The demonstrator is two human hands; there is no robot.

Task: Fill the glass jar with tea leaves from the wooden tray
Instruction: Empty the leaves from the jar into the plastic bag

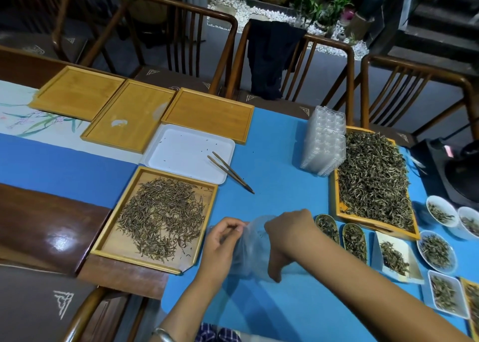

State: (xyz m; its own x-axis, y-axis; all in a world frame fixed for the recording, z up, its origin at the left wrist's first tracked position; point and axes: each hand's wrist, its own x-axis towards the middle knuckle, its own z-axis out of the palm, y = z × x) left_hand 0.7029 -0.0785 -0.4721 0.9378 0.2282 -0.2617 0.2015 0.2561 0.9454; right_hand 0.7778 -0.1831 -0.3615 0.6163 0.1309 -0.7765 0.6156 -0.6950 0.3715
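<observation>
A wooden tray (108,240) with a spread of thin brown tea leaves (163,217) lies on the table's near left. Just right of it, over the blue mat, both hands hold a clear, blurred container (252,240) that looks like the glass jar. My left hand (220,248) pinches its left rim. My right hand (287,238) grips it from the right, fingers curled down over it. I cannot tell whether any leaves are inside it.
A white plastic tray (181,144) with wooden tweezers (230,172) lies behind the tea tray. Three empty wooden trays (207,113) sit farther back. A larger tray of darker tea (373,175), stacked clear plastic packs (324,139) and several small dishes of leaves (438,248) fill the right. Chairs line the far edge.
</observation>
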